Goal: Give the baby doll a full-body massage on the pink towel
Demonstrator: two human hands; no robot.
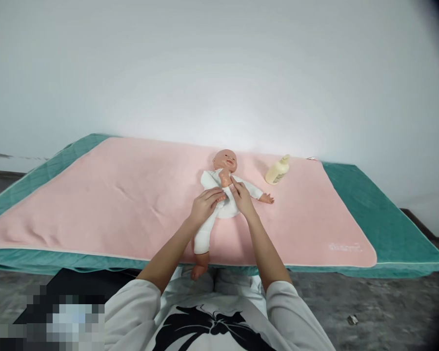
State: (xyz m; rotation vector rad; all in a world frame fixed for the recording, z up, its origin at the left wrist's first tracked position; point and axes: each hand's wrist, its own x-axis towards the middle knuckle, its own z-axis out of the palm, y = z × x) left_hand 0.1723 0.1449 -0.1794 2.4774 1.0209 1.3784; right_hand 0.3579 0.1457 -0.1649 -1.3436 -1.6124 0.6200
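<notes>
A baby doll point(229, 208) in a white outfit lies on its back, its bald head at the far end. One leg stretches toward me, its bare foot hanging over the near edge. The other leg is folded up, and its foot point(225, 178) rests near the chin. My left hand point(205, 204) has its fingers closed around the doll's hand and sleeve at one side of the belly. At the raised leg, my right hand point(241, 196) grips near the ankle; its fingertips are partly hidden. The doll's other arm lies stretched out to the right.
A pale yellow pump bottle point(277, 171) stands right of the doll. Beneath lies a pink mat point(131, 195) over a green padded cover point(373, 204). A white wall point(219, 73) rises behind. A small object point(352, 320) lies on the grey floor at lower right.
</notes>
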